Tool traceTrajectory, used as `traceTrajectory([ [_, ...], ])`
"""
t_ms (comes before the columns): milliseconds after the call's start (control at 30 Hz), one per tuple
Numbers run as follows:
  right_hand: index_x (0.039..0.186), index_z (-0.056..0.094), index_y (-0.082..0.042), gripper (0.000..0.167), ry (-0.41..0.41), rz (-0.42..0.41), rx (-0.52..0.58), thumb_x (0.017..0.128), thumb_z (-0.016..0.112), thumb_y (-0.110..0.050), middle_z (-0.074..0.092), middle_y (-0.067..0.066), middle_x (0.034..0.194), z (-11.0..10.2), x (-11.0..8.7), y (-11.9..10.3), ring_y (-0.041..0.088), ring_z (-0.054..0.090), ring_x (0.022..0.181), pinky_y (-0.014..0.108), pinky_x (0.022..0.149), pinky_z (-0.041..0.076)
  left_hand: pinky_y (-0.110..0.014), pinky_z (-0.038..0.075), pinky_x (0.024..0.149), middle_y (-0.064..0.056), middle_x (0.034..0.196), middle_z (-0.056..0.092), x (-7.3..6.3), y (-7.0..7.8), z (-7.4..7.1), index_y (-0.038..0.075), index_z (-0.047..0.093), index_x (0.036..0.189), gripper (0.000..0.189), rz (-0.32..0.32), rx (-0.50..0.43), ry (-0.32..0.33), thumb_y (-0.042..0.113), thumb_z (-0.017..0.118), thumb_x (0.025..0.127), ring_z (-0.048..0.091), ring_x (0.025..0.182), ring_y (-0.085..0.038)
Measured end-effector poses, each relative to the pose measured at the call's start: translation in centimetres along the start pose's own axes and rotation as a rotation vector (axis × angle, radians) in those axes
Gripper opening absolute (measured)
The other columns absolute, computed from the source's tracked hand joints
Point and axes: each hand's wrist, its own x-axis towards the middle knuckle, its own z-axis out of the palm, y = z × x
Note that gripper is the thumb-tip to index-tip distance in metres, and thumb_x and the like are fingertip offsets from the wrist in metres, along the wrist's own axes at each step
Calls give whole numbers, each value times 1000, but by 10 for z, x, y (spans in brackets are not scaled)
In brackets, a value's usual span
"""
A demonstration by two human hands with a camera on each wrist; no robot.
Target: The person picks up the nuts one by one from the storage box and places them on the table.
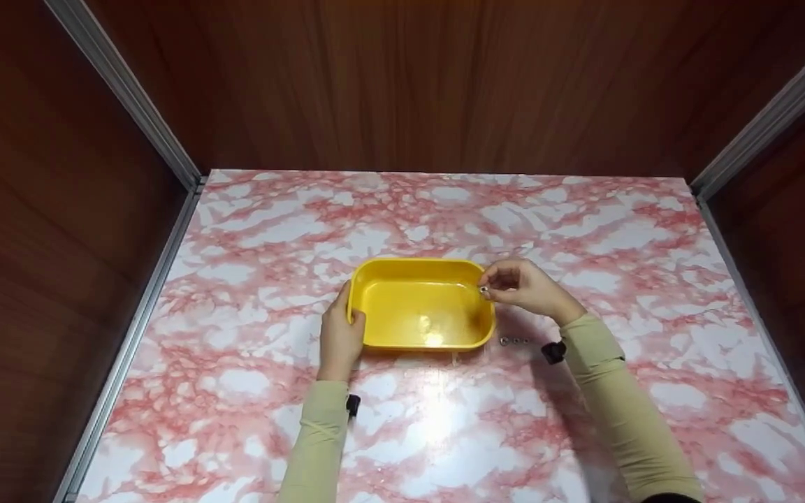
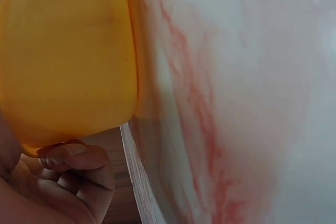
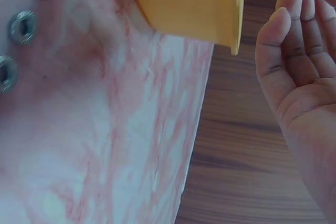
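A yellow plastic tub sits upright on the table, its inside bare. My left hand grips the tub's left end, thumb over the rim and fingers along the outer wall; in the left wrist view its curled fingers touch the tub's end. Above the tub's right rim, my right hand pinches a small metal nut between thumb and fingertips. Three metal flange nuts with serrated faces lie in a row on the table, just right of the tub's near corner.
The table has a red and white marbled top. Dark wood-grain panels stand at the back and both sides, with metal rails at the corners. Black straps with small devices sit at both wrists.
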Motion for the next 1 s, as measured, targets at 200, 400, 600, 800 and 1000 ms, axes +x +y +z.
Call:
traceTrajectory([
  [200,101,62,16,17,13,3,-9,86,61,9,61,32,101,-5,-8,5,34,59,88,29,78,52,-41,43,98,-22,131,54,-1,0,0,-2,44,141,56,-1,4,0,-5,55,86,54,113,-29],
  [400,102,61,16,17,11,-18,10,87,61,8,60,35,99,-11,-18,9,45,58,88,29,77,53,-40,43,98,-21,131,55,-1,3,-1,-2,44,141,56,-5,-2,-1,-5,55,86,54,114,-29],
  [600,102,62,13,15,23,-6,0,88,60,8,60,35,95,-16,-27,14,49,56,85,28,75,53,-39,42,100,-20,131,55,-2,2,-1,0,44,142,56,-18,9,-6,-4,55,87,53,116,-28],
  [800,102,62,13,15,50,24,-10,87,59,10,62,28,93,-19,-35,16,45,56,85,28,75,52,-37,46,92,-19,132,54,-2,2,-1,0,43,142,55,-22,-4,-8,-4,53,88,55,106,-24],
  [1000,100,64,9,14,70,60,-45,87,64,3,63,28,95,-21,-42,18,40,58,85,30,75,52,-39,46,90,-22,130,55,-2,2,-1,-2,44,141,55,-4,-2,-4,-4,54,87,55,103,-25],
])
